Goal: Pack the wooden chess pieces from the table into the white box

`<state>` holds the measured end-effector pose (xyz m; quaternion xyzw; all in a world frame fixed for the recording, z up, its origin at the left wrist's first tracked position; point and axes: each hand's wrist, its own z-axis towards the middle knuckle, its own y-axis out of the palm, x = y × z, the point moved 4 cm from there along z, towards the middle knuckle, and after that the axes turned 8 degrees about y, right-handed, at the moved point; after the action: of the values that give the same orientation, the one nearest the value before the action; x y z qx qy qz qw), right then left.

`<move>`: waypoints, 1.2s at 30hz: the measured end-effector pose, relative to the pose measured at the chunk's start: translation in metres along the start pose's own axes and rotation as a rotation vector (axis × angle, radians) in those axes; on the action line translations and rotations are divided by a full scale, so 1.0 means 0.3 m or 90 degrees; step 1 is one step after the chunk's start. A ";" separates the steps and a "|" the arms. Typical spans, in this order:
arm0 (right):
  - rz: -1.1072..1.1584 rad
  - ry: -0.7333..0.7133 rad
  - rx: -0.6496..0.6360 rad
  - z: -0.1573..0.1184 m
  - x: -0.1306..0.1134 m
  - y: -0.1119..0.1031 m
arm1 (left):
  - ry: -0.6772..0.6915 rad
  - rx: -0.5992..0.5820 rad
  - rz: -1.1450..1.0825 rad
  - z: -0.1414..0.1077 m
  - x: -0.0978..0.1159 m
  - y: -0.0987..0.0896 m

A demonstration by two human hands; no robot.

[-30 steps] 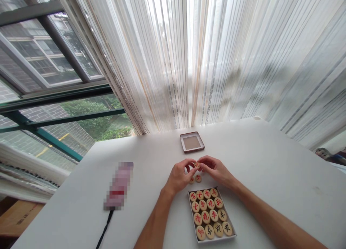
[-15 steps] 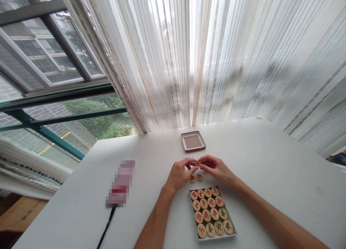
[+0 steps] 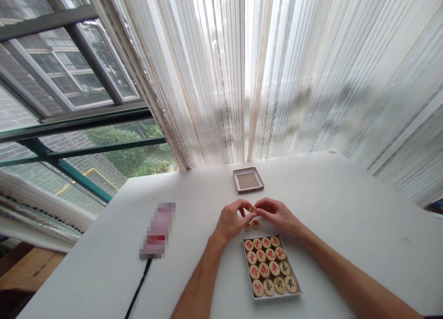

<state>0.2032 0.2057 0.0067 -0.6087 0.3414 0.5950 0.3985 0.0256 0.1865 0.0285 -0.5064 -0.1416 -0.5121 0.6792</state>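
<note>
My left hand [image 3: 233, 219] and my right hand [image 3: 276, 213] meet above the white table, both pinching one round wooden chess piece [image 3: 252, 209] between their fingertips. Two more pieces lie on the table just below: one [image 3: 255, 223] is fully visible, the other [image 3: 247, 226] is partly covered by my left hand. Nearer to me sits an open box [image 3: 300, 292] filled with rows of round pieces, most with red characters and several at the near right with black ones.
Beyond my hands lies a shallow open lid [image 3: 248, 180] with a dark rim. A blurred pinkish object [image 3: 159, 231] with a black strap [image 3: 138, 289] is on the left. A curtain and window border the far edge; a cardboard box [image 3: 31, 268] stands lower left.
The view has shifted slightly. My left fingers now cover more of the left loose piece, and both hands still hold the same piece.
</note>
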 end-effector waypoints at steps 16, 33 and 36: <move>-0.112 -0.042 0.147 -0.010 0.011 -0.037 | -0.026 0.059 -0.225 -0.041 0.138 -0.019; -0.135 -0.051 0.213 -0.025 0.016 -0.064 | -0.087 -0.092 -0.160 -0.238 0.291 0.025; -0.137 -0.053 0.209 -0.025 0.014 -0.062 | -0.095 -0.118 -0.160 -0.265 0.298 0.026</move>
<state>0.2235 0.2077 0.0039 -0.5435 0.3494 0.5102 0.5677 0.0450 0.0706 0.0521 -0.5817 -0.2065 -0.5648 0.5477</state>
